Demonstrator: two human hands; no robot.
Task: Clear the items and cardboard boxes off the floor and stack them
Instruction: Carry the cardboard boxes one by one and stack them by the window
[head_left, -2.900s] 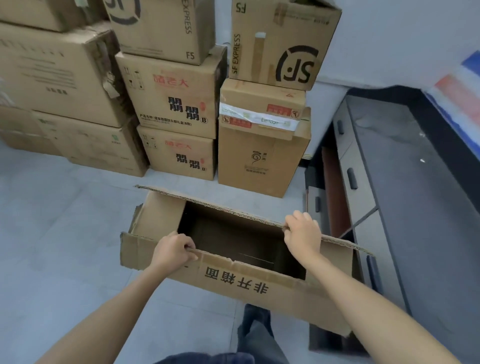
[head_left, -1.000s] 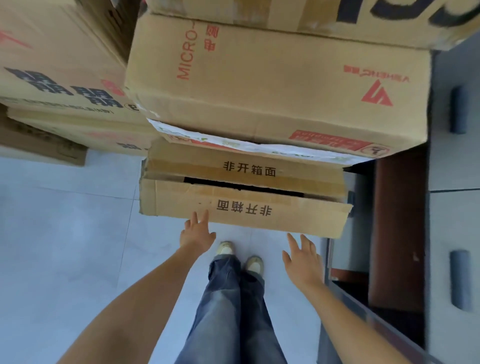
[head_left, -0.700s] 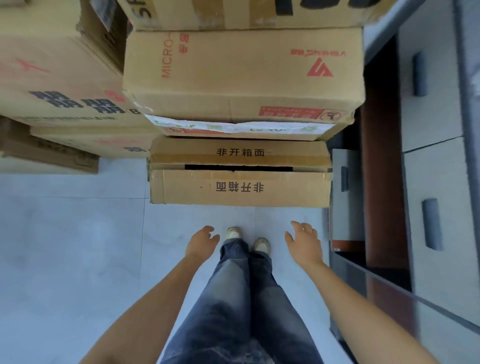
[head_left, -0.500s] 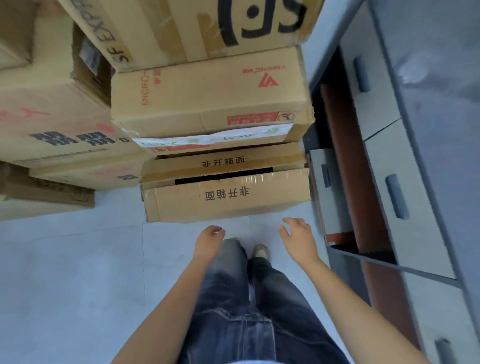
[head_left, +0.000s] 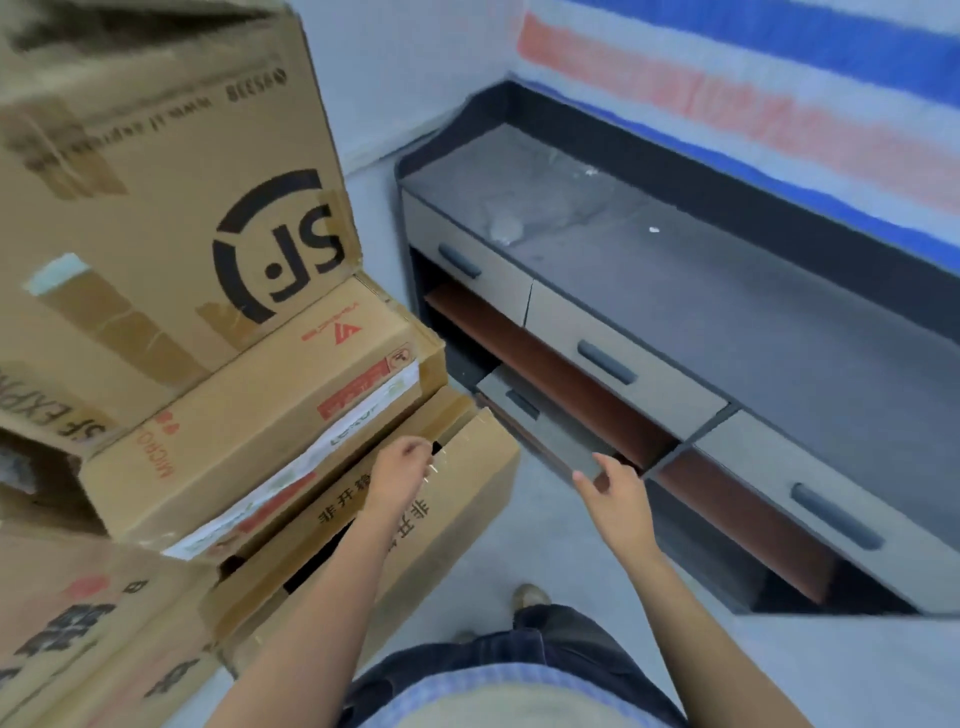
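Now, left hand (head_left: 402, 467) loosely curled over rectangular cardboard box (head_left: 460, 519); right hand (head_left: 613, 486) spread, empty

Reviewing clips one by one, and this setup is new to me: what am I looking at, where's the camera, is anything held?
No machine: a person works bare-handed, filmed by one wide-angle camera on their head, looking down past their own arms. On the grey floor stands a brown cardboard box with black characters, flaps ajar, against a stack: a brown carton with red print, above it a large carton with a black SF logo. At right is a low grey drawer cabinet. The right hand hangs open in the air, holding nothing. The left hand is over the floor box, fingers curled; whether it grips the flap is unclear.
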